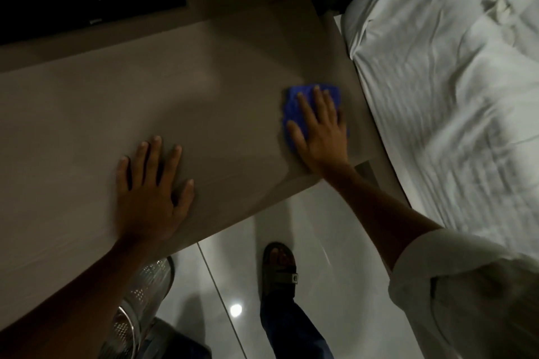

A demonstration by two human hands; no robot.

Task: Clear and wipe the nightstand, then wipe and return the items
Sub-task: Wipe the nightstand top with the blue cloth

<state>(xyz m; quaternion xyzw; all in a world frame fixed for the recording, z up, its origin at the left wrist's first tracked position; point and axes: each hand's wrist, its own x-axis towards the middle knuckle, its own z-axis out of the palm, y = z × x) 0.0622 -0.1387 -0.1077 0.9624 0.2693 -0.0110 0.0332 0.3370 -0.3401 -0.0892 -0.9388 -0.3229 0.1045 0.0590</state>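
Your right hand point(319, 131) pressed a blue cloth point(303, 108) flat, fingers spread, at the nightstand's point(87, 114) right edge; your left hand point(151, 192) lay open, empty.

The nightstand point(87, 114) fills the left and middle of the view. The left hand point(151, 198) lies flat on its near part, and the right hand point(320, 131) lies flat on the cloth point(294, 102) near its right edge, well apart from the left. The bed point(452, 96) runs along the nightstand's right side. A mesh bin point(143, 294) stands on the floor point(335, 242) below the near edge, a sandalled foot point(280, 268) right of it
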